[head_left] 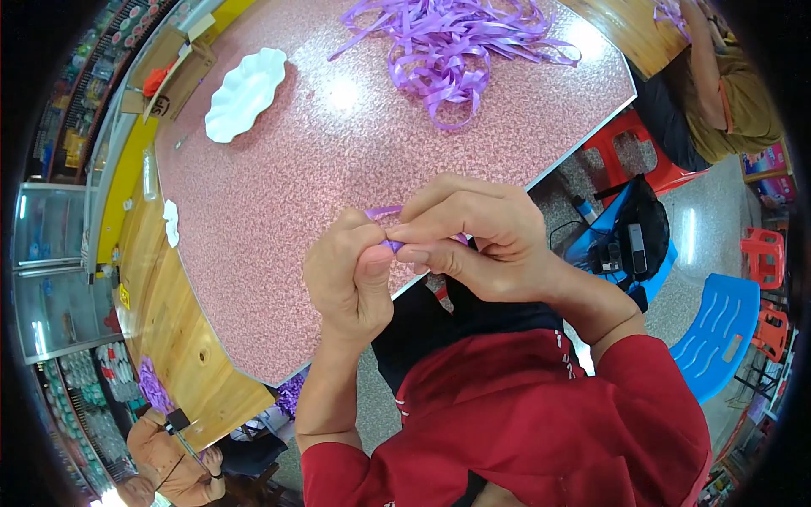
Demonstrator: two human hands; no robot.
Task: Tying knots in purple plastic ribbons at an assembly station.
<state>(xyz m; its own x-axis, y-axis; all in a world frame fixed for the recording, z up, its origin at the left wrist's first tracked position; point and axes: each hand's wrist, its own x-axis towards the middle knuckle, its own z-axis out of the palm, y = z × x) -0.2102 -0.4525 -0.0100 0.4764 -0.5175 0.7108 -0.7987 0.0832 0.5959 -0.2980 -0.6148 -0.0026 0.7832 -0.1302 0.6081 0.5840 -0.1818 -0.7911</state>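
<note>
Close together over the near edge of the pink table (279, 194), my two hands pinch a purple ribbon (392, 246). My left hand (348, 270) is closed, its thumb and bent forefinger pressed on the ribbon. From the other side my right hand (481, 237) grips the same ribbon between thumb and fingertips. A short purple length shows just above the fingers; the rest of the held piece is hidden by my hands. Farther off, a loose heap of purple ribbons (456, 51) lies tangled at the table's far side.
A white scalloped dish (247, 95) stands at the far left of the table, near an opened cardboard box (173, 80). White scrap (171, 223) lies at the left edge. A blue chair (718, 334) holding a black bag is right. Two other people sit at wooden tables.
</note>
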